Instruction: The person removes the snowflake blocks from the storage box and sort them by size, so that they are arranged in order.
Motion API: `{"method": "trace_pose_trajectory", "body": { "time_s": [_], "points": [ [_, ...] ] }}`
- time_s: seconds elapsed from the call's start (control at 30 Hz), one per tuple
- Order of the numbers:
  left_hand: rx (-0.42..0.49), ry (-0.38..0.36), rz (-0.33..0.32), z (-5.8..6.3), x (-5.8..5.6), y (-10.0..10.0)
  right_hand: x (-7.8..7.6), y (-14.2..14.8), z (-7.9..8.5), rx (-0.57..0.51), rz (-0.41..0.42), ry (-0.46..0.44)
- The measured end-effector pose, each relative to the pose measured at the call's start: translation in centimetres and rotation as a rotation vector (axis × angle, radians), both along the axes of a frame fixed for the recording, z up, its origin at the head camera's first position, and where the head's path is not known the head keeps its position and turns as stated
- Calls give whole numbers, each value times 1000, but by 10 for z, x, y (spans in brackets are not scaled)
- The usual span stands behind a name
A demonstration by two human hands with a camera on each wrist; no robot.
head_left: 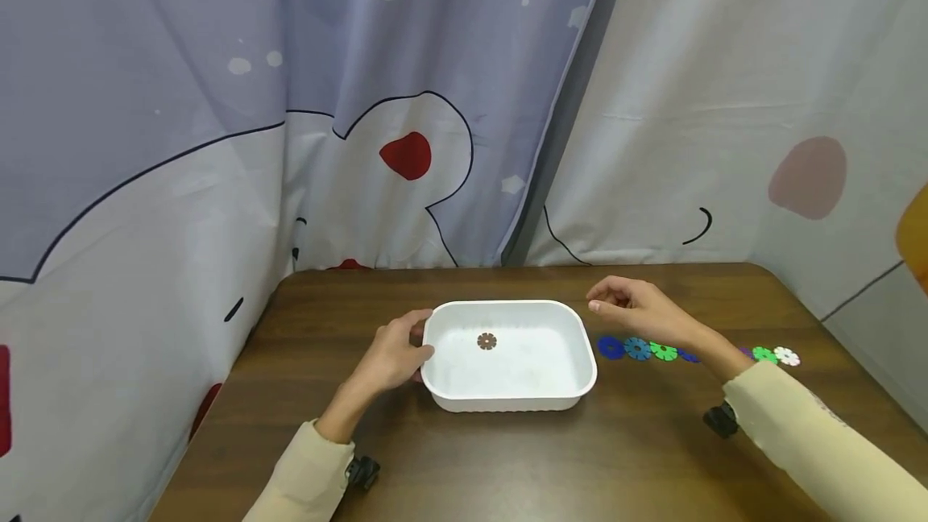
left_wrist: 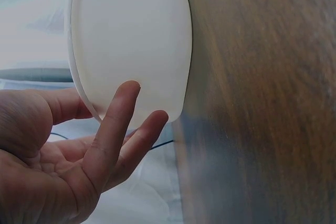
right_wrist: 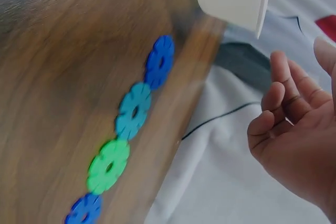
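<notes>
A white plastic tray (head_left: pixel 507 403) stands on the table, and one brown notched disc (head_left: pixel 486 341) lies inside it near the back left. My left hand (head_left: pixel 391 353) holds the tray by its left end. In the left wrist view, two fingers of the left hand (left_wrist: pixel 79 156) lie along the tray's outer wall (left_wrist: pixel 134 35). Above the table, right of the tray, my right hand (head_left: pixel 641 311) hangs with loosely bent fingers and nothing in them. Below it runs a row of notched plastic discs: a dark blue disc (right_wrist: pixel 159 62), a teal disc (right_wrist: pixel 133 110) and a green disc (right_wrist: pixel 108 166) among them.
Farther right, the row goes on with another green disc (head_left: pixel 764 354) and a white disc (head_left: pixel 786 356), partly behind the right forearm. The brown wooden table (head_left: pixel 522 466) ends at a patterned curtain (head_left: pixel 406 39) along the back and sides.
</notes>
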State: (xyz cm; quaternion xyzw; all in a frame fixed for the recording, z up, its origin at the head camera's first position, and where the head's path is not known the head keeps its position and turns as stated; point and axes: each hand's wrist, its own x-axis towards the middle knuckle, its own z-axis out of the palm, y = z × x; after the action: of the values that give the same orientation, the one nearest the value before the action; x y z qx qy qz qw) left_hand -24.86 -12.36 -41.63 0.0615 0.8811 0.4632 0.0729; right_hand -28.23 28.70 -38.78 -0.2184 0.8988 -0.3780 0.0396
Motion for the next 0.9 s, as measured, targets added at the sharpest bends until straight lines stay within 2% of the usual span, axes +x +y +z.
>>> {"method": "trace_pose_trajectory", "body": {
  "time_s": [0.1, 0.37, 0.77, 0.9],
  "points": [
    [1, 1, 3, 1, -1, 1, -2, -12, 0, -4, 7, 36],
    [2, 7, 4, 3, 0, -1, -10, -48, 3, 6, 40, 56],
    [23, 23, -2, 0, 1, -2, -25, -95, -6, 171, 227, 116],
    [35, 35, -6, -1, 1, -1, -30, -111, -8, 262, 276, 128]
  ]
}}
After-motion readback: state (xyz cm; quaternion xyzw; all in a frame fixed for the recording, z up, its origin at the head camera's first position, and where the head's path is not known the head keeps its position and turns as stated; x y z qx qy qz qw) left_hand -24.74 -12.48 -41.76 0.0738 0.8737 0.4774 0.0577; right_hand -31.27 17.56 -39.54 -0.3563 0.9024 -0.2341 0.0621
